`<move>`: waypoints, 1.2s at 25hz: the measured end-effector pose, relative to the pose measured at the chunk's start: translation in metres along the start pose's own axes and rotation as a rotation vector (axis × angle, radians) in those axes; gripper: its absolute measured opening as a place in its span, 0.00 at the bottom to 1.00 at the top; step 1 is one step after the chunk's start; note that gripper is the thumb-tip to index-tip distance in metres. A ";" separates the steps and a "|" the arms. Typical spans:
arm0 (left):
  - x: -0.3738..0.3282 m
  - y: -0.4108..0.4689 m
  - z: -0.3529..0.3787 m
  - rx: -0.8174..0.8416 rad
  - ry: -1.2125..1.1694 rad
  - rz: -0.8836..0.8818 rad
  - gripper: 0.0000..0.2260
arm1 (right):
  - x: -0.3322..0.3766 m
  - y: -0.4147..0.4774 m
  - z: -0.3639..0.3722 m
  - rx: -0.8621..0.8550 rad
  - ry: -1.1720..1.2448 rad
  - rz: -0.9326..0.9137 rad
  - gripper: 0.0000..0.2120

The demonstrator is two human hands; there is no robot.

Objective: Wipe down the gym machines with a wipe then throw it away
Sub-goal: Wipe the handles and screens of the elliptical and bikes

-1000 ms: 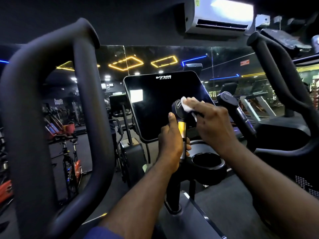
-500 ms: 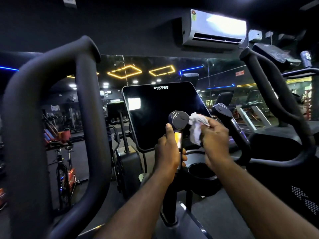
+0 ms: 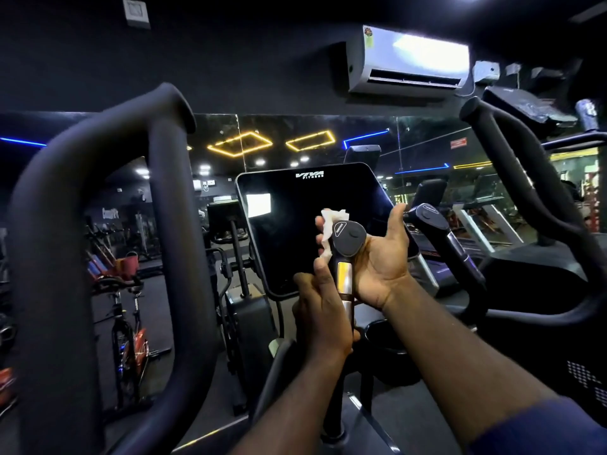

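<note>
Black and matte, the elliptical trainer's looped handlebar [image 3: 65, 257] fills the left of the view, and its dark console screen [image 3: 285, 238] stands tilted at centre. In front of the screen rises the short inner handle [image 3: 348, 239], with a rounded black head and a shiny metal band below it. The left hand [image 3: 323, 310] grips that handle's stem, thumb lying up alongside the metal band. The right hand [image 3: 382, 262] cups the head from behind, palm up and thumb spread. Its fingers curl round to the head's far left side, where they press the crumpled white wipe [image 3: 333, 221] against it.
</note>
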State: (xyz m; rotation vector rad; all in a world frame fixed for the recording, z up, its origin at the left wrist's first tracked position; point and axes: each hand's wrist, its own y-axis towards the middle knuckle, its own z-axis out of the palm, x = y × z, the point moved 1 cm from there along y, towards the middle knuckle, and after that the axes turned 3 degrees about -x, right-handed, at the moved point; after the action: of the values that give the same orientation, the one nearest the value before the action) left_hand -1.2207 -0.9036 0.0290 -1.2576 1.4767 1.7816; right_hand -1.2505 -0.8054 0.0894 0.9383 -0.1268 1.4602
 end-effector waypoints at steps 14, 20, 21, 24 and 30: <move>0.007 0.007 -0.002 -0.068 -0.158 -0.041 0.51 | -0.035 -0.038 -0.011 -0.138 -0.113 -0.269 0.45; 0.015 0.008 0.001 -0.069 -0.374 -0.166 0.54 | -0.090 -0.094 -0.017 -0.172 -0.853 -0.742 0.27; 0.016 0.009 0.002 -0.073 -0.409 -0.201 0.48 | -0.094 -0.102 -0.023 -0.143 -1.076 -0.825 0.24; 0.012 0.008 -0.006 0.096 -0.581 -0.298 0.38 | -0.065 -0.098 -0.030 0.029 -1.543 -0.936 0.20; 0.027 0.008 -0.011 0.120 -0.578 -0.307 0.42 | -0.059 -0.089 -0.014 0.031 -1.869 -0.745 0.24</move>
State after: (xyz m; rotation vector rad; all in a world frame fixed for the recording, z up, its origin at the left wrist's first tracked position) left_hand -1.2359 -0.9206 0.0089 -0.7631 0.9854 1.6328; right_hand -1.1889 -0.8289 0.0035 1.8154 -0.9653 -0.4391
